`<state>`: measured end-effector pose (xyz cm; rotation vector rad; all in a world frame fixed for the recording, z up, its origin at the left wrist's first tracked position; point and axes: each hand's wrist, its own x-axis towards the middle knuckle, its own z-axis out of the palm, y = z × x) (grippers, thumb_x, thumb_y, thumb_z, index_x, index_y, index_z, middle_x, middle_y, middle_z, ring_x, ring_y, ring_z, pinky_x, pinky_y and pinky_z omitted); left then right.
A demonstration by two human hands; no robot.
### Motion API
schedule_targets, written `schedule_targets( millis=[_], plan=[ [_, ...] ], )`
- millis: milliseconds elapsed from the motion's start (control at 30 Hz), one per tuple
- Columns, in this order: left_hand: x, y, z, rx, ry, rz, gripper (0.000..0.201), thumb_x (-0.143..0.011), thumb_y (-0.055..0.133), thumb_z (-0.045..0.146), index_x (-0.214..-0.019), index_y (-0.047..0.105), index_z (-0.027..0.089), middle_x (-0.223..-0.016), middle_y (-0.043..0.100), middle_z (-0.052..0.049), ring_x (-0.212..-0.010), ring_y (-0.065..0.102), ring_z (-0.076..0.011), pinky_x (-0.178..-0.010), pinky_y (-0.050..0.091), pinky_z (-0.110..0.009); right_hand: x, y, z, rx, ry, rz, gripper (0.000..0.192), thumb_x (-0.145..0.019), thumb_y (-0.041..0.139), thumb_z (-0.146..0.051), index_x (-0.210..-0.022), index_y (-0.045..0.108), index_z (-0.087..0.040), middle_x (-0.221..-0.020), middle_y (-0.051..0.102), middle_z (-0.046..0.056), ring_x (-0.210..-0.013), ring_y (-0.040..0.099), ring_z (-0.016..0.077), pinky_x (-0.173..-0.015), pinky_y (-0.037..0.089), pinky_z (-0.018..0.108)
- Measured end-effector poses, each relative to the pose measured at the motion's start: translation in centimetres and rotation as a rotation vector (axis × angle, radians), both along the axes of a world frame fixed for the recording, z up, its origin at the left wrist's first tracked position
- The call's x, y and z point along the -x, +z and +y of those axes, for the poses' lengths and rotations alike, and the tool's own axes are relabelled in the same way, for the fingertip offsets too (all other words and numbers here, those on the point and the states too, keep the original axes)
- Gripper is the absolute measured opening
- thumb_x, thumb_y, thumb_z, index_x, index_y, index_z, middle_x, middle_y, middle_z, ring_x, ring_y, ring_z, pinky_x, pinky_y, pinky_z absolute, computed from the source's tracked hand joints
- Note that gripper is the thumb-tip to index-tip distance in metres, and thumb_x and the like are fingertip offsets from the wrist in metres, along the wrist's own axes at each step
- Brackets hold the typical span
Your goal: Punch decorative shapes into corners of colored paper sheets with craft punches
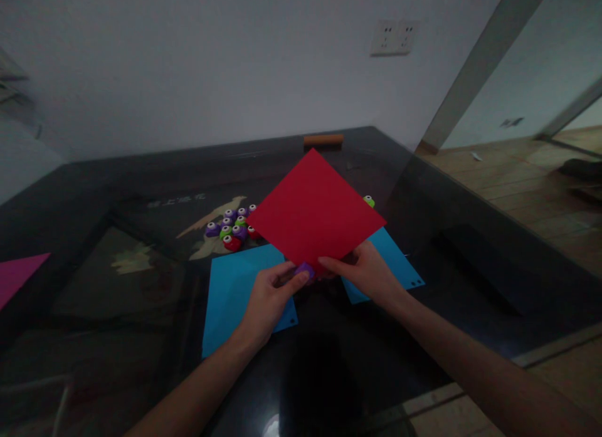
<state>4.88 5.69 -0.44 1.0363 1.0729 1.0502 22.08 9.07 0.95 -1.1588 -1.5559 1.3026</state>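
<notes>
A square red paper sheet is raised over the table, turned so one corner points toward me. My right hand pinches it near that corner, thumb on top. Beside it, my left hand is closed on a small purple piece by the same corner; whether its fingers also touch the paper I cannot tell. Below the hands lie two blue paper sheets, a left blue sheet and a right blue sheet, with small black dots near their front edges. The red sheet partly covers the right one.
Several red, green and purple eyeball toys cluster behind the left blue sheet. A green one peeks out right of the red sheet. A brown bar lies at the back of the glossy black table; pink paper is far left.
</notes>
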Motion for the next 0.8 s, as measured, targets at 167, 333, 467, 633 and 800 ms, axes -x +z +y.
schedule_targets(
  millis=[167, 333, 467, 633, 800],
  plan=[
    [-0.3, 0.1, -0.1, 0.015, 0.007, 0.033, 0.032, -0.074, 0.067, 0.032, -0.102, 0.068, 0.016, -0.107, 0.071, -0.007, -0.103, 0.063, -0.0265, -0.092, 0.047, -0.039, -0.2, -0.5, 0.0, 0.028, -0.061, 0.057, 0.029, -0.071, 0.069, -0.033, -0.094, 0.065, -0.015, -0.087, 0.071, 0.008, -0.070, 0.068, 0.0208, -0.062, 0.057, 0.035],
    [-0.4, 0.1, -0.1, 0.040, 0.017, 0.068, 0.032, -0.073, 0.067, 0.032, -0.100, 0.068, 0.016, -0.106, 0.071, -0.007, -0.103, 0.063, -0.0265, -0.091, 0.047, -0.038, -0.5, -0.6, 0.1, 0.028, -0.039, 0.029, 0.025, -0.073, 0.069, -0.035, -0.088, 0.065, -0.016, -0.079, 0.071, 0.006, -0.065, 0.067, 0.0198, -0.060, 0.057, 0.033],
    [-0.4, 0.1, 0.0, 0.084, 0.018, 0.056, 0.033, -0.073, 0.067, 0.032, -0.101, 0.068, 0.016, -0.108, 0.070, -0.007, -0.104, 0.063, -0.0262, -0.091, 0.047, -0.038, -0.4, -0.7, -0.1, 0.029, -0.015, -0.005, 0.020, -0.074, 0.066, -0.032, -0.086, 0.065, -0.016, -0.078, 0.071, 0.006, -0.066, 0.068, 0.0194, -0.061, 0.057, 0.032],
    [-0.5, 0.3, -0.1, 0.104, 0.008, 0.064, 0.031, -0.072, 0.067, 0.033, -0.099, 0.068, 0.017, -0.104, 0.072, -0.008, -0.101, 0.064, -0.0265, -0.092, 0.047, -0.041, -0.2, -1.2, -0.3, 0.027, -0.041, -0.006, 0.021, -0.073, 0.067, -0.030, -0.089, 0.064, -0.016, -0.078, 0.070, 0.006, -0.066, 0.067, 0.0191, -0.060, 0.057, 0.032],
    [-0.4, 0.2, -0.1, 0.087, 0.045, 0.168, 0.031, -0.067, 0.071, 0.033, -0.094, 0.068, 0.018, -0.100, 0.073, -0.009, -0.097, 0.066, -0.0276, -0.090, 0.048, -0.043, -0.2, -1.6, -0.2, 0.012, -0.052, 0.012, 0.021, -0.075, 0.066, -0.029, -0.091, 0.063, -0.017, -0.085, 0.071, 0.007, -0.070, 0.068, 0.0197, -0.063, 0.057, 0.034]
  ],
)
